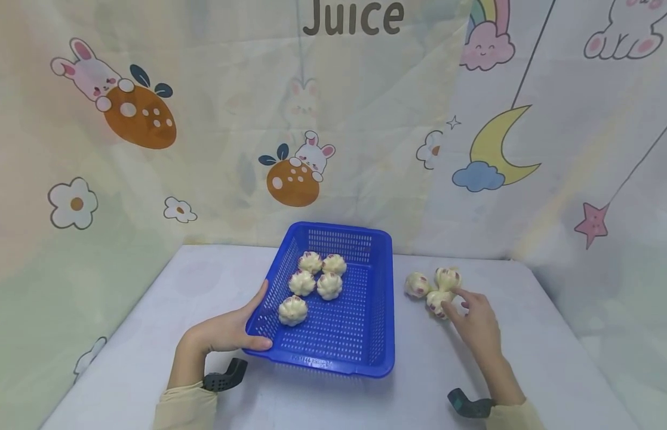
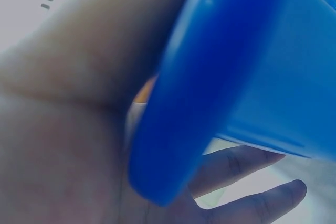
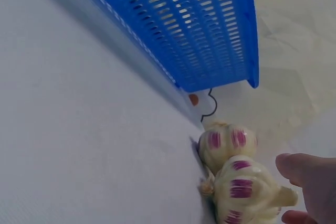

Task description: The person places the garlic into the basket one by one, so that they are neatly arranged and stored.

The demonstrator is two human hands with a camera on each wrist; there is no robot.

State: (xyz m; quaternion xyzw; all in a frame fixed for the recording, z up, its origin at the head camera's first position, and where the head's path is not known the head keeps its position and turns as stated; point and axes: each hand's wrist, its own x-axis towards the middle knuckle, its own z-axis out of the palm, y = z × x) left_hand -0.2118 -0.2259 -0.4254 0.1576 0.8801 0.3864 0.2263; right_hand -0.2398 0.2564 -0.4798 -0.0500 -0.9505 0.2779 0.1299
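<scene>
A blue plastic basket (image 1: pixel 384 298) stands at the middle of the table with several garlic bulbs (image 1: pixel 303 282) along its left half. My left hand (image 1: pixel 231 328) grips the basket's left side near the front corner, thumb over the rim; two of its fingers (image 2: pixel 257 203) show beyond the rim in the left wrist view. To the right of the basket, three garlic bulbs lie close together: one on the left (image 1: pixel 417 285), one behind (image 1: pixel 448 278), one in front (image 1: pixel 437 303). My right hand (image 1: pixel 478 322) reaches over the front bulb, finger and thumb apart around its stem.
The white table (image 1: pixel 215 280) runs back to a cloth backdrop (image 1: pixel 231 179) printed with rabbits, flowers and a moon. Both wrists carry a dark strapped device, one on the left (image 1: pixel 226 376) and one on the right (image 1: pixel 469 406).
</scene>
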